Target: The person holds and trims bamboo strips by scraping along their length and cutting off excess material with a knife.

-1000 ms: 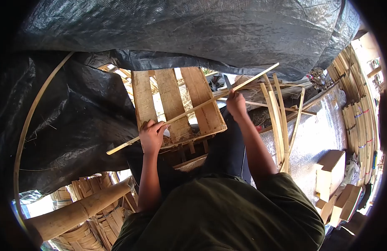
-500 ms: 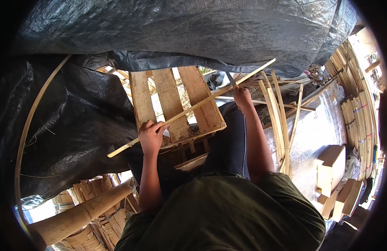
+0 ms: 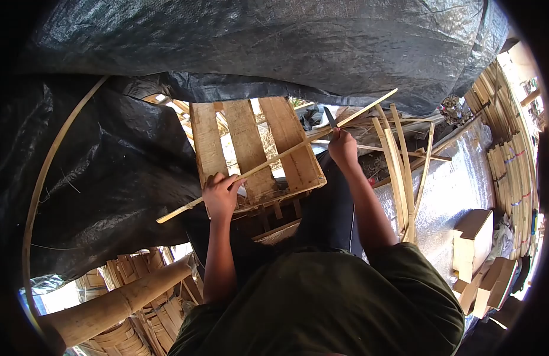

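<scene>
A long pale bamboo strip lies slantwise across a slatted wooden crate, its right end raised toward the dark tarp. My left hand is closed on the strip near its lower left end, over the crate's front left corner. Beyond the crate's right edge, my right hand is wrapped round the handle of a knife. The dark blade points up and slightly left, and it meets the strip just above my fingers.
Several bamboo strips stand to the right of my right arm. A black tarp hangs ahead and on the left. Cardboard boxes sit on a silvery sheet at right. A thick bamboo pole is at lower left.
My right hand has shifted slightly with the knife along the strip, first rightward, then a little back and down. My left hand keeps its hold on the strip.
</scene>
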{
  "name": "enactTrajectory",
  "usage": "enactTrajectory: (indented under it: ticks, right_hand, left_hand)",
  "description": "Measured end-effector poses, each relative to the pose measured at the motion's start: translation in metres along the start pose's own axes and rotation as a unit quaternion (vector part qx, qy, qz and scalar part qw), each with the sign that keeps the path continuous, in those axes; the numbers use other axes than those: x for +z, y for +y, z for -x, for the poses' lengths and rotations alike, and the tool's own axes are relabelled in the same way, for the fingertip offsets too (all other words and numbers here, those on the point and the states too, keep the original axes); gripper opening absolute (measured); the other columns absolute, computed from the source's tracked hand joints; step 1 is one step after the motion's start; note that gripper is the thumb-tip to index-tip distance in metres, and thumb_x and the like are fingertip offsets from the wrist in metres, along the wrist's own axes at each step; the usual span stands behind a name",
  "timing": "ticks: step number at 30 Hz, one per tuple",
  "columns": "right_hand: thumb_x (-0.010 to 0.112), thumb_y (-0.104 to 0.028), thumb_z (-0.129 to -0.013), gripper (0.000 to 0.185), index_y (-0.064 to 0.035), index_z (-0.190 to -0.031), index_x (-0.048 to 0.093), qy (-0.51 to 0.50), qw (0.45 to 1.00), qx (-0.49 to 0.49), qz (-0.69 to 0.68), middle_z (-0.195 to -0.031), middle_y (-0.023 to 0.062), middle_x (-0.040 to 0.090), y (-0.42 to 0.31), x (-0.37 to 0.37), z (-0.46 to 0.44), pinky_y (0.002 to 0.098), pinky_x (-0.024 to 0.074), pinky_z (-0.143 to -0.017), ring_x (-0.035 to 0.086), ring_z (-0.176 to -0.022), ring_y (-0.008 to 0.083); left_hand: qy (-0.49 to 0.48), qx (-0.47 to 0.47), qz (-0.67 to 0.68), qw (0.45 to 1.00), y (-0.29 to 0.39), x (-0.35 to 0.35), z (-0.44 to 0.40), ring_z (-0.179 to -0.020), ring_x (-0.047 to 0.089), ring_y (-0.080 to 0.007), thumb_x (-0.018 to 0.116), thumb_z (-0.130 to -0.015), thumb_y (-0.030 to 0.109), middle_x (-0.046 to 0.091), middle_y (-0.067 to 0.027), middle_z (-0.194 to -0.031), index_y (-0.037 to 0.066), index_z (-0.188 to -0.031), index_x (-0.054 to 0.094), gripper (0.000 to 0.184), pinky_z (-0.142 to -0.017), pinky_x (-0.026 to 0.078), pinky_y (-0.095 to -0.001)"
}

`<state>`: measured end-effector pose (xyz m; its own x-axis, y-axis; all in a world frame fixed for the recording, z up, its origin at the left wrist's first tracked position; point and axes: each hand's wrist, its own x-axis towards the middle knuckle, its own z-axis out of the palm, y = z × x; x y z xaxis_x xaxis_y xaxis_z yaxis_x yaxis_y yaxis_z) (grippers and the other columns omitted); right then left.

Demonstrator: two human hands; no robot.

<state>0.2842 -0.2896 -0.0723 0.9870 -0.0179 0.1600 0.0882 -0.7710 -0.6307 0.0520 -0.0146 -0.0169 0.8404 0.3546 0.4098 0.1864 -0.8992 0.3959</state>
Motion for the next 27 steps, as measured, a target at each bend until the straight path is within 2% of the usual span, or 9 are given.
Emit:
enactTrajectory:
  ticks: [3,9,11,13,15,17,20,24,27]
  right_hand:
    - [0.048,-0.030,-0.099,0.041,0.0036,-0.087,0.068,-0.166,0.984,0.051,-0.040,-0.082,0.0294,0.067,0.000,-0.041,-0.023,0.0580,0.0512,-0.075,0.066,-0.082,0.0487]
    - [0.041,-0.035,-0.102,0.048,0.0038,-0.096,0.068,-0.047,0.999,0.010,-0.009,-0.090,0.0328,0.066,-0.008,-0.028,-0.008,0.0535,0.0522,-0.080,0.062,-0.093,0.0532]
    - [0.044,-0.039,-0.101,0.049,0.0030,-0.098,0.068,-0.251,0.942,0.211,-0.064,-0.087,0.0308,0.068,-0.010,-0.054,-0.030,0.0523,0.0546,-0.072,0.067,-0.085,0.0486]
    - [0.046,-0.044,-0.100,0.051,0.0015,-0.094,0.067,-0.188,0.956,0.203,-0.093,-0.072,0.0233,0.066,0.036,0.000,-0.033,0.0463,0.0532,-0.053,0.067,-0.060,0.0378]
    - [0.044,-0.045,-0.101,0.051,-0.0002,-0.093,0.067,0.109,0.987,-0.115,0.019,-0.060,0.0148,0.060,0.053,0.043,-0.019,0.0374,0.0436,-0.037,0.057,-0.042,0.0237]
    - [0.046,-0.041,-0.101,0.047,0.0011,-0.102,0.067,-0.239,0.954,0.168,-0.070,-0.071,0.0174,0.067,0.007,-0.028,-0.030,0.0388,0.0478,-0.042,0.063,-0.049,0.0266]
    - [0.047,-0.039,-0.101,0.044,0.0000,-0.105,0.067,-0.085,0.989,0.113,-0.048,-0.071,0.0163,0.067,0.015,-0.022,-0.039,0.0386,0.0467,-0.044,0.062,-0.049,0.0218]
    - [0.047,-0.034,-0.099,0.047,0.0087,-0.105,0.066,-0.223,0.961,0.106,-0.122,-0.080,0.0242,0.068,-0.040,-0.025,0.009,0.0416,0.0514,-0.050,0.068,-0.058,0.0293]
    - [0.045,-0.035,-0.100,0.050,0.0100,-0.102,0.065,-0.145,0.987,0.065,0.004,-0.081,0.0253,0.068,0.019,-0.007,-0.040,0.0423,0.0529,-0.051,0.068,-0.057,0.0314]
  left_hand:
    - [-0.006,-0.008,0.000,1.000,0.002,0.002,0.000,-0.071,0.057,-0.0265,0.082,-0.073,0.031,0.052,-0.0052,-0.068,0.012,-0.084,0.078,0.023,-0.064,0.046,-0.0394]
    - [0.002,0.000,0.000,1.000,0.001,0.002,-0.002,-0.069,0.057,-0.0273,0.083,-0.072,0.031,0.053,-0.0058,-0.068,0.011,-0.084,0.078,0.023,-0.063,0.046,-0.0398]
    - [0.012,0.002,0.006,1.000,0.000,0.001,0.000,-0.066,0.058,-0.0277,0.085,-0.071,0.030,0.054,-0.0066,-0.068,0.011,-0.082,0.077,0.023,-0.062,0.045,-0.0399]
    - [0.015,0.009,0.010,1.000,0.003,0.001,-0.001,-0.067,0.057,-0.0278,0.084,-0.071,0.029,0.054,-0.0070,-0.068,0.010,-0.083,0.077,0.024,-0.062,0.045,-0.0398]
    - [0.008,-0.001,0.007,1.000,0.000,0.000,0.000,-0.069,0.057,-0.0276,0.083,-0.073,0.031,0.053,-0.0063,-0.068,0.012,-0.084,0.078,0.022,-0.063,0.046,-0.0400]
    - [0.000,-0.017,0.005,1.000,0.000,0.000,0.003,-0.071,0.057,-0.0275,0.081,-0.074,0.032,0.052,-0.0056,-0.069,0.014,-0.085,0.078,0.020,-0.064,0.047,-0.0403]
    - [0.004,0.015,0.015,1.000,0.006,0.000,0.003,-0.071,0.057,-0.0273,0.081,-0.074,0.031,0.051,-0.0056,-0.069,0.015,-0.084,0.078,0.019,-0.063,0.046,-0.0403]
    - [0.017,0.023,0.030,0.999,0.001,0.002,-0.003,-0.071,0.057,-0.0277,0.080,-0.075,0.028,0.051,-0.0059,-0.070,0.013,-0.086,0.078,0.018,-0.063,0.046,-0.0407]
    - [0.013,0.016,0.033,0.999,-0.002,0.004,0.004,-0.069,0.056,-0.0284,0.081,-0.076,0.026,0.052,-0.0062,-0.070,0.011,-0.087,0.077,0.019,-0.063,0.046,-0.0409]
